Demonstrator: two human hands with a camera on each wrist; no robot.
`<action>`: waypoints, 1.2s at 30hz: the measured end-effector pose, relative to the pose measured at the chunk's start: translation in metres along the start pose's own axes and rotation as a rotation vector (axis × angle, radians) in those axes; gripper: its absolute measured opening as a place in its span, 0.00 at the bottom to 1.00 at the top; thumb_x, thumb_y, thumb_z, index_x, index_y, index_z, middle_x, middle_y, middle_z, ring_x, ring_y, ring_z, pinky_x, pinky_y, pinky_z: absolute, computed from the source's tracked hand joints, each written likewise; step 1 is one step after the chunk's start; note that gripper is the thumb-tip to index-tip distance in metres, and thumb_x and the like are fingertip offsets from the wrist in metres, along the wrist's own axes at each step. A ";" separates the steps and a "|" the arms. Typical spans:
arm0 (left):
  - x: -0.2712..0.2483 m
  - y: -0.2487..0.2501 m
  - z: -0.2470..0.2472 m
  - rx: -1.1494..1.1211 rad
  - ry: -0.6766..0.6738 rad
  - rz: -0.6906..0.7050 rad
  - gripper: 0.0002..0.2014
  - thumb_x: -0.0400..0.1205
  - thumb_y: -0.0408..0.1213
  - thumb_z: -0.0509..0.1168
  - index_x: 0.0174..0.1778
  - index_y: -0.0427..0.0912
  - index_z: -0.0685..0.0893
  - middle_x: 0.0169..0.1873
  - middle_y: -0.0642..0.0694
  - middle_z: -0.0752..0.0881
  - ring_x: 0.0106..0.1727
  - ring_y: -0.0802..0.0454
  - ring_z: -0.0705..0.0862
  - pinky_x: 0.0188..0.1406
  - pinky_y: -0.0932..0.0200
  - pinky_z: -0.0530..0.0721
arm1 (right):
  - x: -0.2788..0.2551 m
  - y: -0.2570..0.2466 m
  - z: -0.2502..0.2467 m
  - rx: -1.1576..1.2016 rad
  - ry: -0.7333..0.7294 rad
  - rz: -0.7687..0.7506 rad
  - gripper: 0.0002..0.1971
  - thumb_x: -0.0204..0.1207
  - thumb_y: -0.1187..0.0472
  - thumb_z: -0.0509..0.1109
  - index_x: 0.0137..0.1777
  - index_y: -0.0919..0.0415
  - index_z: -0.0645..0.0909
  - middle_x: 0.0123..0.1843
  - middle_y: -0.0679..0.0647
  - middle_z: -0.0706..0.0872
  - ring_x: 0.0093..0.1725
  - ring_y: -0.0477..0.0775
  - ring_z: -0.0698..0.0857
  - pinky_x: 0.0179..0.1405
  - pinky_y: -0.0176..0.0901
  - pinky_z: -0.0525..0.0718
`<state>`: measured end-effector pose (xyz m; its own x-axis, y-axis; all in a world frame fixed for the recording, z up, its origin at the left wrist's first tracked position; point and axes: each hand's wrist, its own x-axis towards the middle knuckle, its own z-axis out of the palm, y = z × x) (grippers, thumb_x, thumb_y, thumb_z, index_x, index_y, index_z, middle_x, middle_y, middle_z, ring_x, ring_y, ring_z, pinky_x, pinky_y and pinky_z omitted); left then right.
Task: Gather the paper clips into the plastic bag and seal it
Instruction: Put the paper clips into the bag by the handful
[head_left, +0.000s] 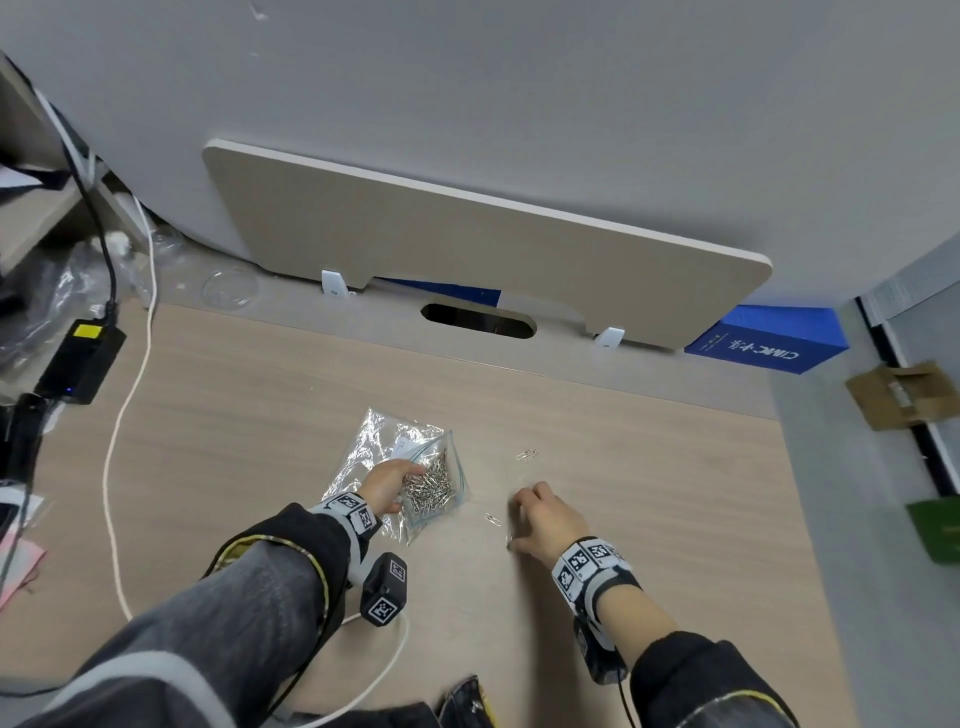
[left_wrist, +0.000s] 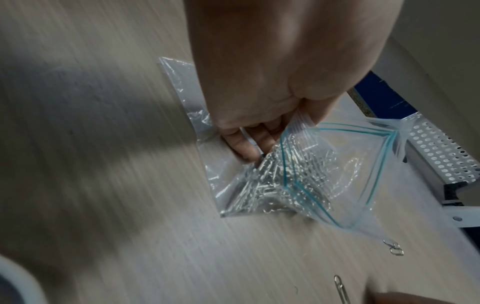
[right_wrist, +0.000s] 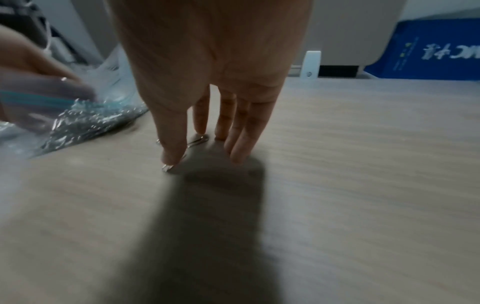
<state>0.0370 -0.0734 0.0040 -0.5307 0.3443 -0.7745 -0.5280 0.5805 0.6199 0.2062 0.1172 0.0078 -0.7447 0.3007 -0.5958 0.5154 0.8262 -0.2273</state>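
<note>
A clear zip bag (head_left: 439, 486) with a teal seal strip lies on the wooden desk (head_left: 649, 493), mouth open and holding several silver paper clips (left_wrist: 272, 185). My left hand (head_left: 387, 486) pinches the bag's rim (left_wrist: 298, 125) and keeps the mouth lifted. To its right, my right hand (head_left: 545, 514) points straight fingers (right_wrist: 233, 123) down at the desk. Its thumb presses one loose clip (right_wrist: 167, 167) and another clip (right_wrist: 198, 139) lies under the fingertips. More loose clips lie apart on the desk (head_left: 526, 454) (head_left: 492, 518).
Crinkled clear wrap (head_left: 374, 441) lies under the bag. A black power adapter (head_left: 80, 358) and a white cable (head_left: 122, 415) run along the left. A beige divider panel (head_left: 467, 244) and a blue box (head_left: 769, 340) stand at the back. The desk ends at the right.
</note>
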 end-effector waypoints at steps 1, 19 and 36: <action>0.000 -0.001 0.000 -0.005 0.004 0.000 0.17 0.83 0.38 0.62 0.66 0.35 0.80 0.75 0.25 0.67 0.40 0.37 0.77 0.31 0.56 0.79 | 0.000 -0.002 0.003 -0.012 0.017 -0.005 0.27 0.66 0.49 0.77 0.63 0.53 0.74 0.61 0.53 0.74 0.59 0.59 0.80 0.54 0.49 0.81; 0.005 -0.007 -0.002 -0.017 -0.009 -0.017 0.20 0.81 0.40 0.64 0.67 0.35 0.79 0.34 0.46 0.71 0.27 0.54 0.66 0.12 0.69 0.68 | 0.010 0.006 0.010 -0.055 0.143 -0.097 0.07 0.77 0.58 0.67 0.53 0.58 0.79 0.56 0.58 0.83 0.55 0.63 0.83 0.47 0.48 0.78; 0.006 -0.007 0.000 -0.011 0.004 -0.012 0.17 0.82 0.40 0.62 0.65 0.37 0.80 0.34 0.45 0.71 0.26 0.54 0.66 0.19 0.65 0.68 | 0.012 -0.018 0.008 0.018 0.126 -0.054 0.10 0.82 0.56 0.62 0.57 0.61 0.75 0.60 0.58 0.79 0.60 0.63 0.81 0.54 0.51 0.79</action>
<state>0.0372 -0.0757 -0.0052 -0.5267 0.3345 -0.7815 -0.5419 0.5761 0.6119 0.1913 0.1017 -0.0019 -0.8184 0.3143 -0.4811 0.4798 0.8345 -0.2710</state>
